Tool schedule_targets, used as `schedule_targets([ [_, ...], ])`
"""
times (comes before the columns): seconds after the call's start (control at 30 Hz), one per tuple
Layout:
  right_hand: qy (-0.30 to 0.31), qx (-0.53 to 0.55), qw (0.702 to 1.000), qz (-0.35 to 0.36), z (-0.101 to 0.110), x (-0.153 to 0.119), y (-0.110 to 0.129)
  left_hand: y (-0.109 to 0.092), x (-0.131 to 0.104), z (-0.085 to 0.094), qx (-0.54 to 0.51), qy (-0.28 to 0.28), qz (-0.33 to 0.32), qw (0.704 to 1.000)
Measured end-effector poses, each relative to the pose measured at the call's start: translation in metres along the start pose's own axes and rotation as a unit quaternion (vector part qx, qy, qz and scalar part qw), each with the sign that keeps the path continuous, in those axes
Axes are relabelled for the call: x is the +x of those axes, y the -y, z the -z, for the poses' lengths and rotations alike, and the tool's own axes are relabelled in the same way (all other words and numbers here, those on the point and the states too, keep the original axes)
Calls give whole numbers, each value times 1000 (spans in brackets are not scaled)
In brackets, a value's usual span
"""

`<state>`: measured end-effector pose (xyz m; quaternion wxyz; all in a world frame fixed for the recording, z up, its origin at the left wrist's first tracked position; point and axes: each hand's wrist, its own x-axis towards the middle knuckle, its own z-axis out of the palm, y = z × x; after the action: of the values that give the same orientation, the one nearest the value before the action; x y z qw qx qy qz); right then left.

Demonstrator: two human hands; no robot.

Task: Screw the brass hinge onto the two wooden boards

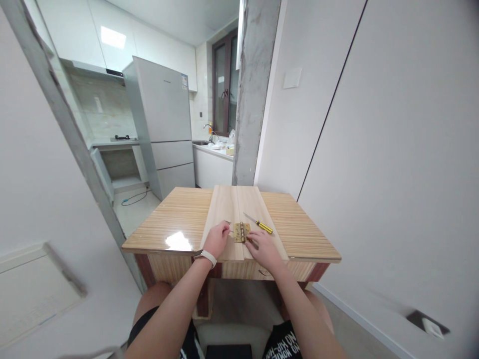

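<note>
Two pale wooden boards [223,209] lie side by side on the table, their long edges meeting. A brass hinge [241,232] rests open across the seam. Left of it, my left hand [217,238] is closed in a pinch, with something thin and dark at its fingertips that is too small to name. My right hand [264,247] touches the hinge's right side with curled fingers; what they grip, if anything, is hidden. Behind that hand, a screwdriver with a yellow and black handle [264,227] lies on the right board, its shaft pointing back and left.
The striped wooden table [179,214] extends to both sides of the boards. My legs are under its front edge. Beyond stand a grey fridge [164,104] and a kitchen counter with a sink [201,143]. A white wall rises at the right.
</note>
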<state>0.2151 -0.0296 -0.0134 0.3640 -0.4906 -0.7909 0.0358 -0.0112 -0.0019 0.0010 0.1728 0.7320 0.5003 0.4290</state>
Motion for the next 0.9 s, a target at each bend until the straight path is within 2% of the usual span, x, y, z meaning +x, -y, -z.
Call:
schedule_targets([
  [0.47, 7, -9, 1000, -11, 2, 3, 2, 2, 0, -1, -22, -12, -4, 1000],
  [0.6, -10, 9, 1000, -12, 4, 2, 1, 2, 2, 1, -50, -18, 10, 999],
  [0.77, -28, 36, 998, -38, 4, 2, -2, 6, 11, 0, -93, -31, 43, 994],
  [0.9, -33, 26, 998, -39, 4, 2, 0, 7, 24, -6, -97, -30, 29, 994],
])
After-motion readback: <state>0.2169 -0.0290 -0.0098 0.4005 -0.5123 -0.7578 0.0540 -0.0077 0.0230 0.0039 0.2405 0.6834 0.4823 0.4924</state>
